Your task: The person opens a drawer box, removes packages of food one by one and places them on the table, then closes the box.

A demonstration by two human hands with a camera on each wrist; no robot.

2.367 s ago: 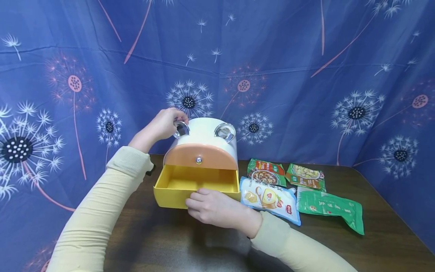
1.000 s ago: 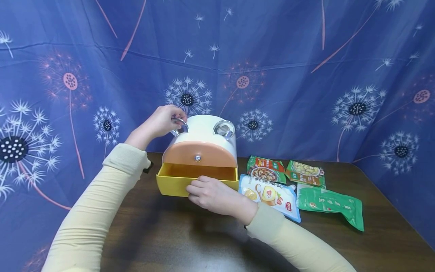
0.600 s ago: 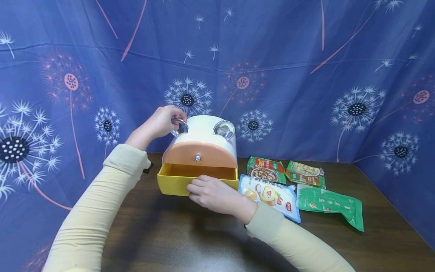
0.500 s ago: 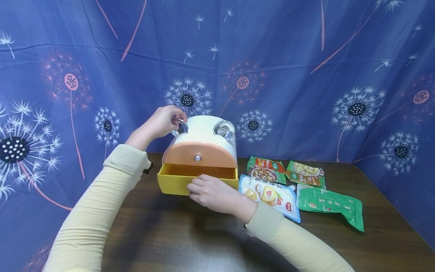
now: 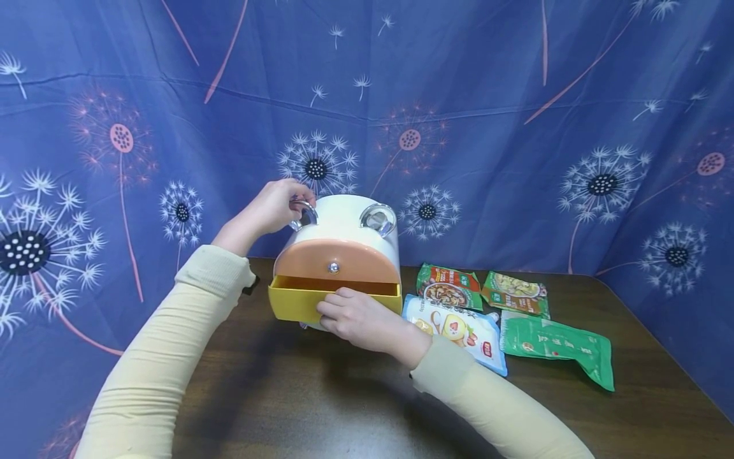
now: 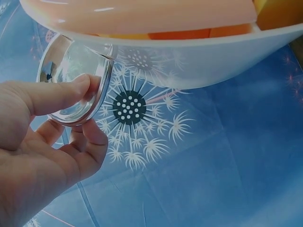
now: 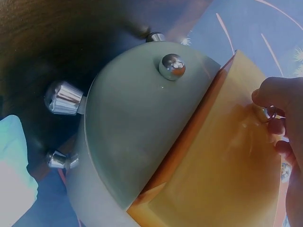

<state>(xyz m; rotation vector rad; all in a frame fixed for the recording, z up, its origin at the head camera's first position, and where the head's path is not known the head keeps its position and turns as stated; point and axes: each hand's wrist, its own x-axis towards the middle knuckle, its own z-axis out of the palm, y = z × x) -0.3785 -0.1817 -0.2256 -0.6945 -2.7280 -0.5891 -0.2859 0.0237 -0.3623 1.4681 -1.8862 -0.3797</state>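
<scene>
A white drawer cabinet (image 5: 342, 213) stands on the table, its rounded top carrying two silver mirror-like discs. My left hand (image 5: 278, 205) pinches the left silver disc (image 6: 71, 61) by its rim, thumb on its face and fingers behind. Below the orange front (image 5: 321, 261) a yellow drawer (image 5: 295, 305) sticks partly out, with a narrow gap showing above it. My right hand (image 5: 362, 319) is at the drawer's front; in the right wrist view its thumb and fingers pinch a small silver knob (image 7: 262, 113). Beneath lies a grey-green front (image 7: 137, 113) with a round silver knob (image 7: 172, 67).
Right of the cabinet lie food packets: a white-blue pouch (image 5: 455, 328), a green one (image 5: 556, 347), a red-green one (image 5: 450, 285) and an orange-green one (image 5: 516, 294). Silver feet (image 7: 64, 98) raise the cabinet. A blue dandelion-print cloth (image 5: 493, 159) hangs behind.
The yellow drawer has slid inward, and its floor is no longer visible. My right hand has moved with it toward the cabinet. The left hand keeps its hold on the disc.
</scene>
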